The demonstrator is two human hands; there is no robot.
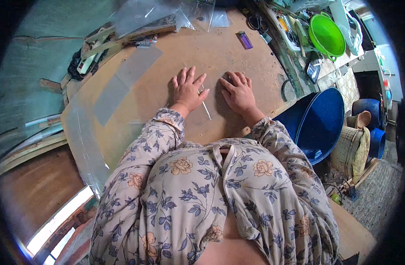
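Observation:
My left hand (pixel 189 92) lies palm down on the brown tabletop (pixel 167 57), its fingers spread. A thin whitish stick-like strip (pixel 207 110) runs from beside its thumb toward me; whether the thumb touches it I cannot tell. To the right, my right hand (pixel 239 95) rests on the same surface with fingers slightly bent and apart, a ring on one of them. Nothing shows in either hand, though both palms are hidden. Small crumbs dot the board around them. Farther off lies a small purple packet (pixel 245 40).
Clear plastic sheets (pixel 145 17) lie along the far edge, and a grey strip (pixel 127 79) crosses the left side. Black-handled scissors (pixel 257 23) sit at the far right, near a green basin (pixel 327 36). A large blue barrel (pixel 319 128) stands right of the table.

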